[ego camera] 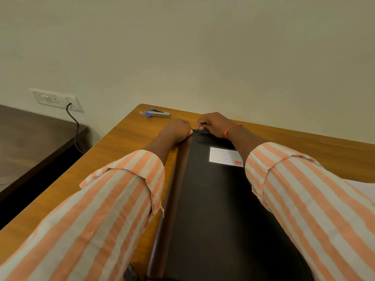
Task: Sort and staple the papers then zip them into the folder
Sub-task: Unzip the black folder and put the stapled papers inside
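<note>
Hands seemingly on folder, far edge.

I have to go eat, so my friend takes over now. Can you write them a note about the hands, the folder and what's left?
Left hand grips the far corner of the black folder.
Right hand pinches its far edge, likely at the zip.
Folder lies shut on the table; stapler sits beyond it.
No loose papers in view; sorting and stapling look done.
Left: finish the zip; how far it has run is hidden.

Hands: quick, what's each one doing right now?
Left hand: grips the folder at its far corner.
Right hand: pinches its far edge.
</note>
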